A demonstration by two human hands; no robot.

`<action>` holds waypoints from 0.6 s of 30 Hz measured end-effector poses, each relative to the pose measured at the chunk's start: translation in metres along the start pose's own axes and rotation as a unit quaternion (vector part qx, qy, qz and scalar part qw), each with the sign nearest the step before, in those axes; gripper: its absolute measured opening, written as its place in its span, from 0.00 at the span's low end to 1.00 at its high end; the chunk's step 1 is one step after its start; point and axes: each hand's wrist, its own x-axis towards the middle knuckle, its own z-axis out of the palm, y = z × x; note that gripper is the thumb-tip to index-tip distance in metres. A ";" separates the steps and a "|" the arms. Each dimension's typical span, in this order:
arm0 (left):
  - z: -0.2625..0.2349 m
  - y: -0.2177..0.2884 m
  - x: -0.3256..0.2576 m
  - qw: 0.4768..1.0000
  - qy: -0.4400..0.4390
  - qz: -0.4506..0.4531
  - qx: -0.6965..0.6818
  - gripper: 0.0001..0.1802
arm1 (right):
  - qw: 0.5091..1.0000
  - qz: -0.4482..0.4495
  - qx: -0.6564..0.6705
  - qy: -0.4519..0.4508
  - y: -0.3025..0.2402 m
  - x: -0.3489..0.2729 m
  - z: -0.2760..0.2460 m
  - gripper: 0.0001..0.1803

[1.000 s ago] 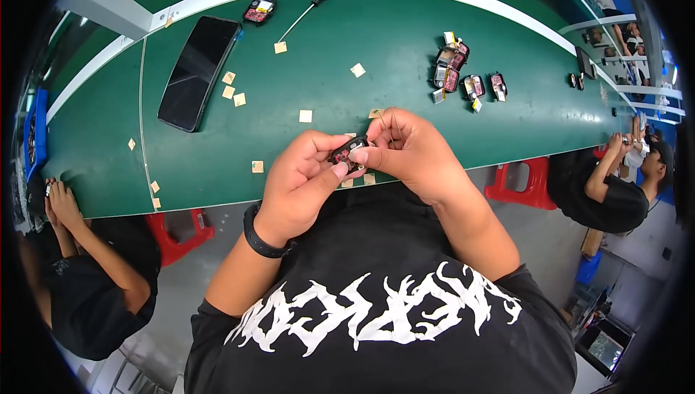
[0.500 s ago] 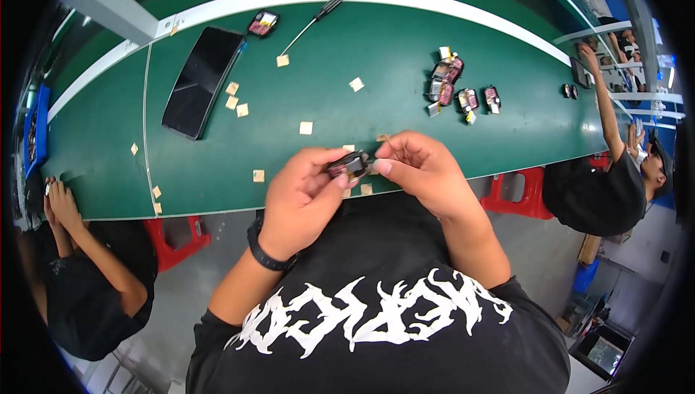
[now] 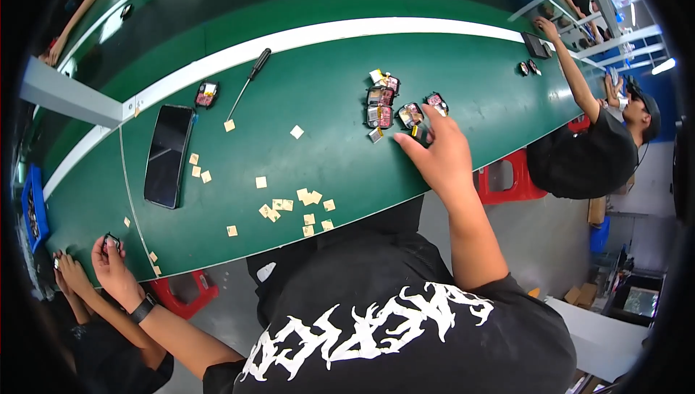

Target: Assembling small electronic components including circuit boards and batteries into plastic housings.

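Note:
Stretched far out to the left, my left hand [image 3: 114, 271] pinches a small black electronic device [image 3: 110, 240] beside a co-worker's hands. My right hand [image 3: 445, 155] is over the right part of the table, thumb and fingers apart. Its fingertips reach a small open-backed device [image 3: 410, 115] and partly cover another device [image 3: 436, 102]; whether they touch cannot be made out. Just left of these, a column of similar devices [image 3: 380, 97] shows reddish insides and silver pouch cells.
Beige square pads [image 3: 276, 204] lie scattered on the green table [image 3: 326, 104]. A large black phone [image 3: 169, 155], a screwdriver [image 3: 250, 83] and one more device [image 3: 206, 94] are farther back. A blue bin [image 3: 32, 206] stands far left. Co-workers sit at both sides, near red stools [image 3: 510, 177].
My hands have parted from the middle. The left has swung far left with the device, and the right has moved to the devices on the right. The view has shifted too.

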 end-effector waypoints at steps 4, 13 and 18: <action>-0.026 -0.028 0.044 0.962 -0.069 0.062 0.255 0.13 | 0.999 -0.004 0.026 0.035 0.005 0.010 0.013 0.32; 0.063 0.073 -0.020 0.918 0.027 0.197 0.343 0.19 | 0.970 -0.005 0.215 -0.112 -0.012 -0.013 -0.018 0.30; 0.194 0.137 -0.159 0.831 -0.497 -0.072 -0.238 0.31 | 0.910 -0.250 0.220 -0.247 -0.054 -0.028 -0.024 0.29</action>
